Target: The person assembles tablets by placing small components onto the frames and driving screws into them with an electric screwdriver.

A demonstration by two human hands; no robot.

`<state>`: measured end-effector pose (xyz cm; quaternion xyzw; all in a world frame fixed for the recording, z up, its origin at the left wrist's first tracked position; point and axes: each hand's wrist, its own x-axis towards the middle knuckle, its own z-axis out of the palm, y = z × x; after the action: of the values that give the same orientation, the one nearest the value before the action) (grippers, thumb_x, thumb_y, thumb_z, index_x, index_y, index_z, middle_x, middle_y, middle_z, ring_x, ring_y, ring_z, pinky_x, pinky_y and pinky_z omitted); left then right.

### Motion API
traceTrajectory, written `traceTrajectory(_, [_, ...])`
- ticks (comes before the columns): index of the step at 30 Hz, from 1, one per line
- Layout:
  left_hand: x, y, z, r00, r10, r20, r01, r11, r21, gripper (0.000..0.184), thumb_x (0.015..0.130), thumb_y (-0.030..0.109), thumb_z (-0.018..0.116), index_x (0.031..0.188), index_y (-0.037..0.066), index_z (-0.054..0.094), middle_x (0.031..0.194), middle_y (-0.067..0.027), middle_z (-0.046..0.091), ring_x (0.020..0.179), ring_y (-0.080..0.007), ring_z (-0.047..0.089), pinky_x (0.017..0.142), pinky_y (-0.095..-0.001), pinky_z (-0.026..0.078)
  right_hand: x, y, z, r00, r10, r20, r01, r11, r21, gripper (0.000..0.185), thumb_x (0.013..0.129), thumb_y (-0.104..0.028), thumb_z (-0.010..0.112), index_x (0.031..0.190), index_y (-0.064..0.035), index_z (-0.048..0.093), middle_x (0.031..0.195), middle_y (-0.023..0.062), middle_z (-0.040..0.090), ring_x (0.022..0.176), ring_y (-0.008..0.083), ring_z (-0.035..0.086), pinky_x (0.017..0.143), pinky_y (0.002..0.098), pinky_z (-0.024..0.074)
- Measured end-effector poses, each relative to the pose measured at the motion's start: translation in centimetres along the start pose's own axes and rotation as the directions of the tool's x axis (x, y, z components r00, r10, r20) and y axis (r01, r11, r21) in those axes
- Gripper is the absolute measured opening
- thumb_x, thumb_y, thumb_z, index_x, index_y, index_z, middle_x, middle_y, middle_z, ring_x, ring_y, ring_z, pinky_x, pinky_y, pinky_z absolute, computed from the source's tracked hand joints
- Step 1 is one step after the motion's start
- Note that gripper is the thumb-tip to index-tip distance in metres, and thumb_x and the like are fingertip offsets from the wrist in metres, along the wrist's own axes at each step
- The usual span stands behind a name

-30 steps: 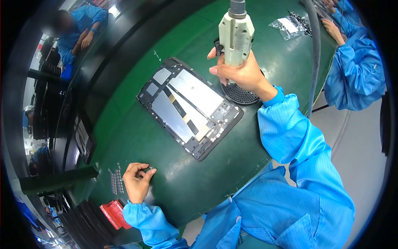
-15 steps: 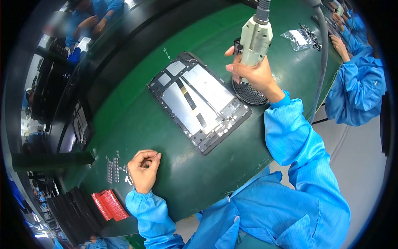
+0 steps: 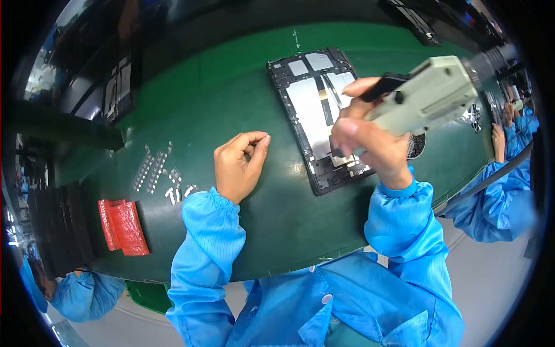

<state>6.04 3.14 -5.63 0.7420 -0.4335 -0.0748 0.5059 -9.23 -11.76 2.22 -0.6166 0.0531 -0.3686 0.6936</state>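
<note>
My right hand (image 3: 378, 141) grips a pale electric screwdriver (image 3: 428, 95), slightly blurred, tilted over the lower right part of an opened tablet (image 3: 302, 110). The tablet lies back side up on the green table, its silver battery panels and dark frame exposed. The screwdriver's tip is hidden by my fingers. Left of the tablet, my left hand (image 3: 238, 165) is closed in a pinch, thumb against forefinger; whatever is between them is too small to make out. Partly behind my right wrist shows a round black perforated dish (image 3: 416, 146).
Rows of small metallic parts (image 3: 151, 173) lie on the left of the table, near a red bubble-wrap pouch (image 3: 124, 227) and a black stack (image 3: 58, 225). Another tablet (image 3: 118, 89) stands at far left. A co-worker's sleeve (image 3: 491, 202) and the tool's cable (image 3: 491, 182) are at right.
My right hand has brought the screwdriver from beside the tablet to over its lower part, tilting it. My left hand, still pinched, has come nearer the tablet. The view has turned.
</note>
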Motion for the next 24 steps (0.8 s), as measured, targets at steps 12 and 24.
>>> traceTrajectory(12, [-0.2, -1.2, 0.1, 0.996, -0.051, -0.073, 0.035, 0.977, -0.212, 0.013, 0.088, 0.000, 0.055, 0.099, -0.005, 0.061, 0.083, -0.0095, 0.064, 0.063, -0.0109, 0.062, 0.054, -0.0207, 0.049, 0.2, 2.7, 1.8, 0.988, 0.079, 0.130, -0.076, 0.997, -0.029, 0.034, 0.078, 0.005, 0.063, 0.109, 0.0048, 0.050, 0.059, 0.0036, 0.055, 0.050, 0.0097, 0.053, 0.048, 0.0226, 0.0419])
traceTrajectory(24, [-0.2, -1.2, 0.0, 0.995, 0.015, -0.099, -0.031, 0.986, -0.166, 0.016, 0.083, -0.007, 0.052, 0.092, -0.004, 0.064, 0.090, -0.0118, 0.064, 0.067, -0.0151, 0.064, 0.053, -0.0229, 0.048, 0.0, 3.0, 1.9, 0.987, 0.083, 0.139, -0.079, 0.996, -0.038, 0.033, 0.079, 0.004, 0.063, 0.108, 0.0037, 0.049, 0.060, 0.0048, 0.055, 0.051, 0.0117, 0.053, 0.049, 0.0239, 0.0424])
